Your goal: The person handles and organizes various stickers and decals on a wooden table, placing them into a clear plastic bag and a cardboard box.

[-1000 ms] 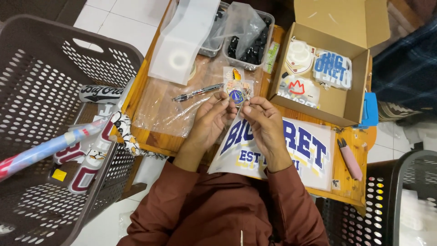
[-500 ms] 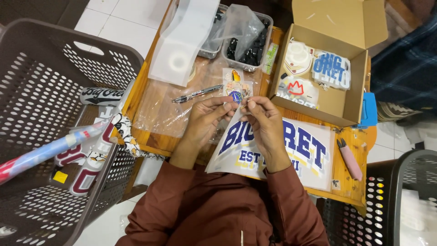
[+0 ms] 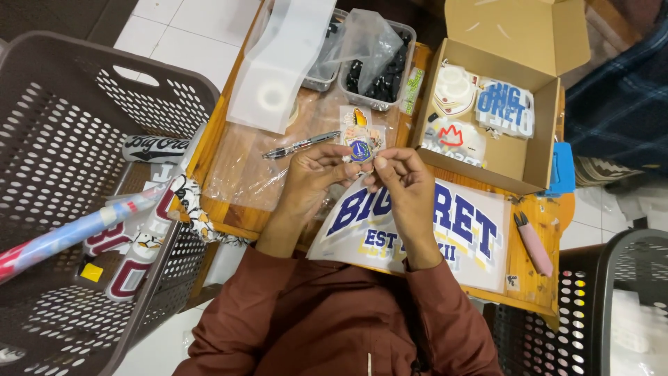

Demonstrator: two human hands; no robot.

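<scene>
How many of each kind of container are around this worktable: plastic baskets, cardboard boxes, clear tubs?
Perforated plastic baskets: 2, one at the left, one at lower right
Open cardboard box: 1
Clear plastic tubs: 2, one holding dark parts, one partly hidden behind a clear sheet
Total: 5

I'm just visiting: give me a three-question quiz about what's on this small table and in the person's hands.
1. True or false: the cardboard box is closed.
2. What lies just beyond the left hand: A) scissors B) pen C) spoon?
3. What do both hands hold between their fingertips?

Key:
1. False; its flaps stand open.
2. B, the pen.
3. A small round sticker, pinched by the left hand and the right hand.
</scene>
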